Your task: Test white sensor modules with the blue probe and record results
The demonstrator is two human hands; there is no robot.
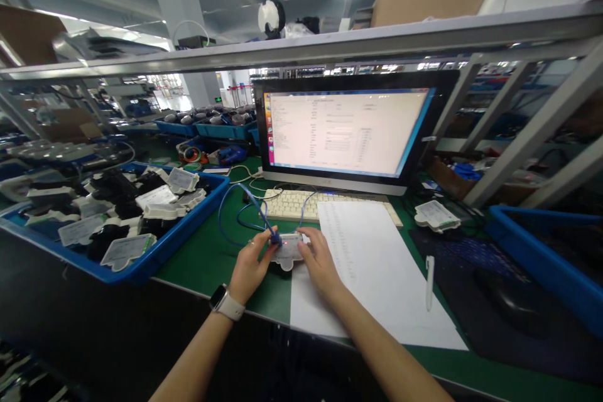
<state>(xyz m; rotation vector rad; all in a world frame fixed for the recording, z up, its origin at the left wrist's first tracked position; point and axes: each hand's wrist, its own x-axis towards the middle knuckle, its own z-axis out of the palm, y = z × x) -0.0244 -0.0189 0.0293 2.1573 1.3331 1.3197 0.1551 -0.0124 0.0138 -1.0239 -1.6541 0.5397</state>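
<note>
The held casing (286, 257) looks smooth plastic, the sheet (377, 276) matt paper, the tray (183, 232) glossy plastic.

A person's bare forearms (194, 355) reach forward and converge, bringing both hands close together, backs turned upward. The left hand (252, 266) angles inward from its wrist (241, 291), thumb and forefinger bent toward each other in a firm pinch. Opposite, the right hand (324, 260) slants in from a nearly straight right wrist (340, 296), its thumb (306, 253) and forefinger curved in a wider grip, the other fingers partly hidden. The two thumbs face each other, apart.
</note>
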